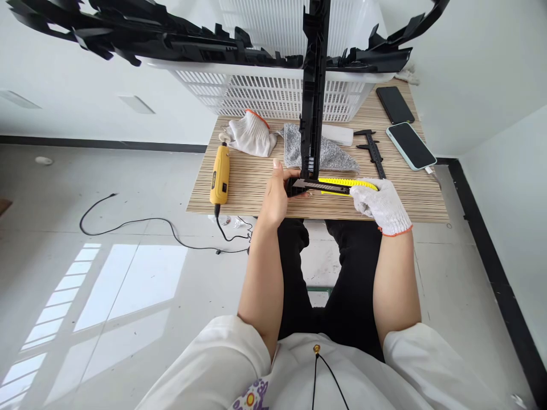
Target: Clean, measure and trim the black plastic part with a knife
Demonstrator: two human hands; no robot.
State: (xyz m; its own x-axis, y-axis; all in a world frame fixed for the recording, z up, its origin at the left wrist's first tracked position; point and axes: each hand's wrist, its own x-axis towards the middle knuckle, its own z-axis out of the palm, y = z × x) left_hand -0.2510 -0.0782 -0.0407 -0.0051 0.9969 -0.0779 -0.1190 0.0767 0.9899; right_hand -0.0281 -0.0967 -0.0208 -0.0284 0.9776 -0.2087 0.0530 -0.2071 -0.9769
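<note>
My bare left hand (pixel 276 196) grips the near end of a long black plastic part (pixel 313 97), its thumb pointing up and some fingers hidden behind the part. The part runs away from me over the table and up past the basket rim. In a white knit glove, my right hand (pixel 382 206) is closed round a yellow and black utility knife (pixel 342 185). The knife's blade points left and lies across the part's near end, close to my left fingers; whether it touches the plastic I cannot tell.
A white slatted basket (pixel 265 91) holds more black plastic parts (pixel 192 45) that overhang its rim. On the wooden table (pixel 248 196) lie a yellow corded rotary tool (pixel 220 175), a white glove (pixel 253 135), a grey cloth (pixel 337 162), black calipers (pixel 373 151) and two phones (pixel 411 146).
</note>
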